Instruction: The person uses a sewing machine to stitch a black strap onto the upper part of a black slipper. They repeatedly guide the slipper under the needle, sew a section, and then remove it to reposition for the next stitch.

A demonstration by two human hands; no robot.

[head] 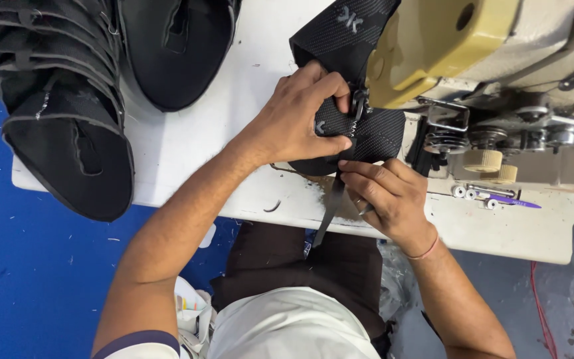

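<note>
A black textured fabric panel (pixel 373 129) is held flat on the white bench (pixel 194 133) under the needle area of a cream-yellow sewing machine (pixel 446 40). It is pressed down by the left hand (pixel 297 119), whose fingers are curled over its near edge beside the presser foot (pixel 359 106). The panel's lower edge and a narrow black strap (pixel 330 213) hanging off the bench are pinched by the right hand (pixel 386 193). A stack of black cut pieces (pixel 61 100) lies well apart at the bench's left end.
</note>
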